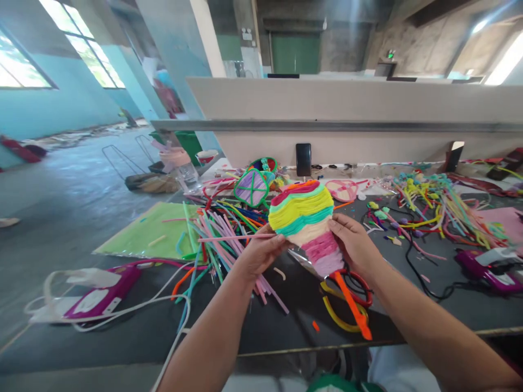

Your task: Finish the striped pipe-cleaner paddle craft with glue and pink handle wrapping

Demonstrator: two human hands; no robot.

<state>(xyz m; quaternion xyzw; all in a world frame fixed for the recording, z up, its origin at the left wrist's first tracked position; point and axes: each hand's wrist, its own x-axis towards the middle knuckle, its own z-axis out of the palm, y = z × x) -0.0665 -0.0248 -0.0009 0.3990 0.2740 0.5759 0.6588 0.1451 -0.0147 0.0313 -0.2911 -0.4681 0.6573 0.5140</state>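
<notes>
Between my hands is a heart-shaped fan (304, 215), wrapped in stripes of fuzzy pipe cleaner in red, mint, yellow, teal, cream and pink. An orange handle (352, 305) slants down from its bottom. My left hand (261, 256) pinches the lower left edge, and a pink pipe cleaner (229, 238) sticks out leftward from those fingers. At the right edge, my right hand (353, 237) grips with the thumb in front. Scissors (327, 302) with red and yellow handles lie beneath the fan on the dark table, their blades partly covered.
Loose pipe cleaners (216, 228) are heaped left of the fan, beside a green plastic packet (143, 228). Magenta power strips (102, 291) with cables sit at both sides. Behind are a finished purple-and-green piece (251, 188), a phone (303, 159) and another colourful pile (429, 204).
</notes>
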